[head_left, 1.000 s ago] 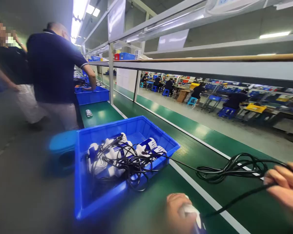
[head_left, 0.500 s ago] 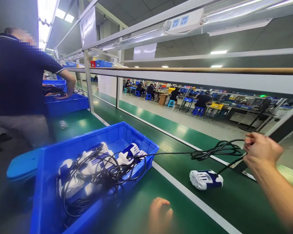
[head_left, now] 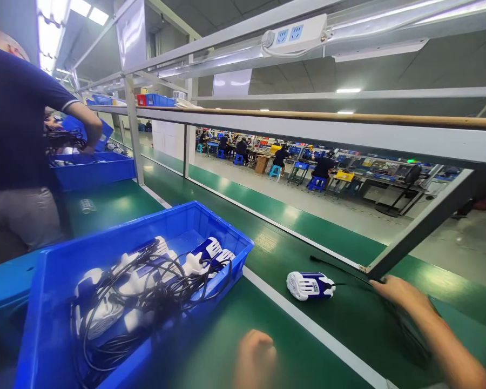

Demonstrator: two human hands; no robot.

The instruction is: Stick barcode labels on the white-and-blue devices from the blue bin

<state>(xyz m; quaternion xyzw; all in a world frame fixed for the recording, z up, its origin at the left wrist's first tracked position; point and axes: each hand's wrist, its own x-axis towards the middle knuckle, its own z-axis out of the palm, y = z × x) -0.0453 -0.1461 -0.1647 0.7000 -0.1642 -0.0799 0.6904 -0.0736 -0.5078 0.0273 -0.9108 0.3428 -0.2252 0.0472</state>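
A blue-and-white corded device point(head_left: 310, 286) lies on its side on the green belt surface, its black cord running right toward my right hand point(head_left: 400, 296). That hand is closed on the black cable point(head_left: 350, 271); one cable end stretches left past its fingertips, and blurred loops hang below the wrist. Low in the middle is my left hand point(head_left: 256, 356), smeared, its fingers curled in and nothing visible in them. It is nearest the blue bin point(head_left: 140, 221), which holds several similar blue-and-white devices point(head_left: 143, 275) under tangled black cords point(head_left: 186, 286).
A metal strip point(head_left: 308, 321) divides the green surfaces. A slanted frame post point(head_left: 423, 221) stands beyond my right hand. At left, a co-worker point(head_left: 16, 113) reaches into another blue bin point(head_left: 93, 172). A blue stool point(head_left: 8, 278) is beside the near bin. A power strip point(head_left: 294, 35) hangs overhead.
My right hand has moved down and left, lowering the cable bundle to the belt; the cable no longer stretches to the bin. My left hand's fingers have drawn closer together. The whole view has shifted slightly.
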